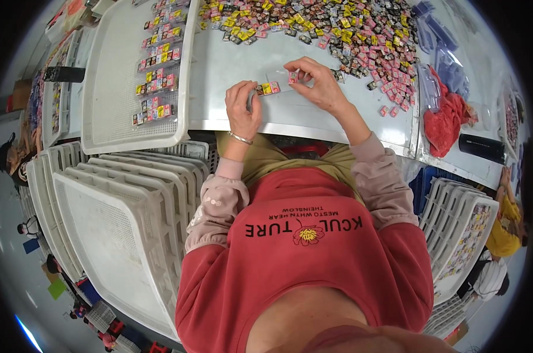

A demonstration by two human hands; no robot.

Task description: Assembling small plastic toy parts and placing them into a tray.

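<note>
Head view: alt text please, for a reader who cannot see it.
Both hands fill a clear strip pouch with small coloured packets: the left hand steadies it, the right hand pinches a pink packet. A heap of packets lies beyond; a white tray sits left.

We note a pile of small packets: pink, yellow, black, a few blue, mixed without order. Table pale grey-white. The packet at the right hand is pink; those by the left hand run dark, yellow, pink. Left wrist carries a silver bangle. White perforated tray bears clear bags showing the same pink, yellow, black. Stacked trays off-white. Red cloth at the table's right. Our sweatshirt is red, black lettering, a red-and-yellow flower; cuffs dusty pink.
</note>
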